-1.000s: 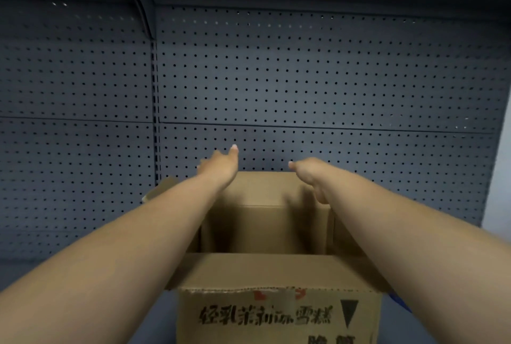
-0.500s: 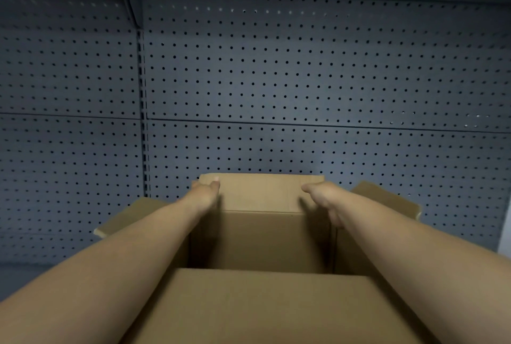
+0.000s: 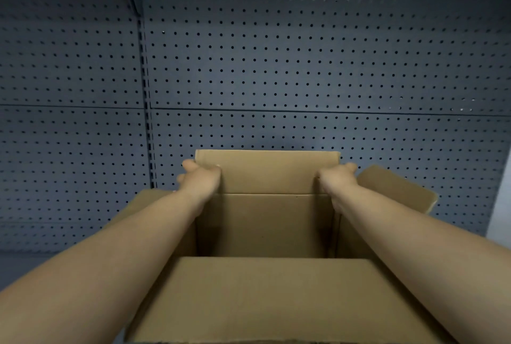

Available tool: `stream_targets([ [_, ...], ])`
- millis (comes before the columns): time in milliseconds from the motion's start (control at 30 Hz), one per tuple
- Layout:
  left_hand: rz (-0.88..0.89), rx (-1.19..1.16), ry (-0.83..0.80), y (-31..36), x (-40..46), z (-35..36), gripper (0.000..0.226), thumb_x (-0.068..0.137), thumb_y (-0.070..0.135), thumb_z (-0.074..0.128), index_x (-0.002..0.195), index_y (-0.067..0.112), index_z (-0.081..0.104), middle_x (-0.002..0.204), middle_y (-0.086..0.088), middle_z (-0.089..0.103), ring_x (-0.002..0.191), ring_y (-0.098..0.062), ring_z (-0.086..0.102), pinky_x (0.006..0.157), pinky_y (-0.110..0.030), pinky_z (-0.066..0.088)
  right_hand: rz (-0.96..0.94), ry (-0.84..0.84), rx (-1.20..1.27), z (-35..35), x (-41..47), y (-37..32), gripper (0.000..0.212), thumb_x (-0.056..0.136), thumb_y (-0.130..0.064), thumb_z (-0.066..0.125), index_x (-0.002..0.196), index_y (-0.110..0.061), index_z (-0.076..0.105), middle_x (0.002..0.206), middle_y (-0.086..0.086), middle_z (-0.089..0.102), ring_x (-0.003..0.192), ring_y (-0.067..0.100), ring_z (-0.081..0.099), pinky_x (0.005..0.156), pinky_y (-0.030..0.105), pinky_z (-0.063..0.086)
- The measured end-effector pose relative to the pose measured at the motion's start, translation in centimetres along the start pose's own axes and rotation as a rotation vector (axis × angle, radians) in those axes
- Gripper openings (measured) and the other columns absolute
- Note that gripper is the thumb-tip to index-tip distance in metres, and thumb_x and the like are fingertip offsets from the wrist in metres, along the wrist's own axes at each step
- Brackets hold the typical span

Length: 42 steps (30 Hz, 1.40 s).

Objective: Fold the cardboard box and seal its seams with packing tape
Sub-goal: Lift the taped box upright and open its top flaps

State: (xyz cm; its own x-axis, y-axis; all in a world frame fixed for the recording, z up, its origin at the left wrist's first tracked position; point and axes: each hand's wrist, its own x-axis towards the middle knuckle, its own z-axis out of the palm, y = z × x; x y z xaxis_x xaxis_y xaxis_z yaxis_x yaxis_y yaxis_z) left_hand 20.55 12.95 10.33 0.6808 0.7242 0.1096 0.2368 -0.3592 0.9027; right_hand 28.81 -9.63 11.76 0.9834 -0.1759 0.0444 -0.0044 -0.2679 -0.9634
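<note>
An open brown cardboard box (image 3: 265,227) stands in front of me with its flaps spread. The far flap (image 3: 268,171) stands upright against the pegboard. My left hand (image 3: 200,180) grips that flap's left edge, and my right hand (image 3: 336,180) grips its right edge. The right side flap (image 3: 398,189) tilts outward, and the left side flap (image 3: 149,200) lies partly under my left forearm. The near flap (image 3: 276,296) slopes toward me. No packing tape is visible.
A dark grey pegboard wall (image 3: 304,67) rises right behind the box, with a vertical slotted upright (image 3: 146,122) at left. A pale wall strip (image 3: 500,205) shows at the right edge.
Both hands have moved from above the box opening to the far flap's side edges and closed on them. The view has shifted nearer and downward; the printed front face is out of sight.
</note>
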Motion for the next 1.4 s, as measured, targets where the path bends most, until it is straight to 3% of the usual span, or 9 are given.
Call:
stream_targets([
  [100, 0.043, -0.059, -0.022, 0.4, -0.8, -0.8, 0.045, 0.092, 0.033, 0.045, 0.128, 0.02, 0.021, 0.128, -0.014, 0.042, 0.105, -0.03, 0.048, 0.082, -0.039, 0.04, -0.005, 0.015, 0.012, -0.4, -0.5, -0.1, 0.054, 0.087, -0.009, 0.045, 0.135, -0.011, 0.019, 0.121, 0.017, 0.05, 0.102, 0.032, 0.053, 0.074, 0.04, 0.043],
  [200, 0.061, -0.034, -0.085, 0.6, -1.5, -1.2, 0.053, 0.094, 0.026, 0.046, 0.137, 0.013, 0.018, 0.117, -0.011, 0.046, 0.102, -0.027, 0.047, 0.082, -0.036, 0.037, 0.005, -0.053, 0.001, -0.9, -1.3, -0.3, 0.065, 0.089, -0.012, 0.054, 0.142, -0.005, 0.017, 0.115, 0.015, 0.05, 0.103, 0.029, 0.049, 0.078, 0.037, 0.039],
  [433, 0.189, 0.189, -0.261, 0.3, -4.2, -3.1, 0.065, 0.095, 0.039, 0.042, 0.149, 0.015, 0.013, 0.15, -0.009, 0.032, 0.135, -0.029, 0.033, 0.109, -0.035, 0.026, -0.128, -0.241, -0.096, -3.1, -5.0, -1.3, 0.05, 0.093, -0.021, 0.055, 0.137, -0.005, 0.041, 0.145, 0.015, 0.04, 0.132, 0.033, 0.037, 0.105, 0.04, 0.033],
  [667, 0.578, 0.455, -0.339, 1.7, -11.9, -7.4, 0.061, 0.094, 0.055, 0.029, 0.148, 0.028, 0.019, 0.155, 0.004, 0.024, 0.14, -0.018, 0.025, 0.11, -0.03, 0.021, -0.592, -0.472, -0.587, -8.6, -13.8, -2.0, 0.077, 0.086, -0.06, 0.047, 0.15, -0.031, 0.014, 0.156, -0.006, 0.02, 0.141, 0.017, 0.026, 0.11, 0.031, 0.023],
  [867, 0.939, 0.628, -0.237, -0.4, -16.3, -9.2, 0.069, 0.087, 0.06, 0.012, 0.147, 0.026, 0.022, 0.155, 0.006, 0.022, 0.143, -0.006, 0.013, 0.113, -0.024, -0.005, -0.847, -0.653, -1.022, -9.9, -19.4, 0.8, 0.106, 0.07, -0.067, 0.057, 0.148, -0.036, -0.006, 0.157, -0.012, -0.01, 0.143, 0.003, -0.012, 0.108, 0.021, -0.004],
  [967, 1.083, 0.606, -0.123, -1.5, -18.2, -9.8, 0.073, 0.089, 0.064, 0.005, 0.148, 0.023, 0.019, 0.156, 0.005, 0.014, 0.142, -0.004, 0.006, 0.114, -0.022, -0.008, -0.933, -0.521, -1.144, -9.7, -20.0, 1.6, 0.108, 0.068, -0.064, 0.064, 0.148, -0.037, -0.005, 0.158, -0.011, -0.005, 0.144, 0.008, -0.008, 0.114, 0.028, -0.006],
  [1167, 1.589, 0.97, 0.258, -5.4, -17.5, -8.9, 0.058, 0.098, 0.048, 0.018, 0.148, 0.019, 0.015, 0.155, -0.003, 0.008, 0.144, -0.022, 0.002, 0.116, -0.041, 0.0, -1.117, 0.184, -0.983, -9.2, -18.7, 1.0, 0.083, 0.08, -0.051, 0.063, 0.148, -0.025, 0.023, 0.154, 0.002, 0.027, 0.144, 0.021, 0.018, 0.117, 0.042, 0.003],
  [1267, 1.533, 1.095, 0.276, -7.2, -15.7, -7.4, 0.066, 0.092, 0.053, 0.035, 0.147, 0.023, 0.014, 0.155, -0.005, 0.001, 0.145, -0.029, -0.002, 0.116, -0.046, 0.0, -1.094, 0.393, -0.85, -7.6, -17.9, 1.9, 0.08, 0.084, -0.048, 0.06, 0.149, -0.02, 0.021, 0.157, 0.01, 0.017, 0.145, 0.027, 0.01, 0.115, 0.048, -0.002],
  [1400, 1.385, 1.108, 0.273, -8.0, -14.8, -6.4, 0.1, 0.069, 0.064, 0.062, 0.146, 0.026, 0.01, 0.153, -0.004, -0.006, 0.141, -0.032, 0.007, 0.112, -0.05, -0.005, -0.763, 0.381, -0.621, -6.4, -16.8, 4.5, 0.099, 0.082, -0.059, 0.054, 0.15, -0.019, -0.005, 0.158, 0.013, -0.009, 0.145, 0.028, -0.011, 0.114, 0.053, -0.007],
])
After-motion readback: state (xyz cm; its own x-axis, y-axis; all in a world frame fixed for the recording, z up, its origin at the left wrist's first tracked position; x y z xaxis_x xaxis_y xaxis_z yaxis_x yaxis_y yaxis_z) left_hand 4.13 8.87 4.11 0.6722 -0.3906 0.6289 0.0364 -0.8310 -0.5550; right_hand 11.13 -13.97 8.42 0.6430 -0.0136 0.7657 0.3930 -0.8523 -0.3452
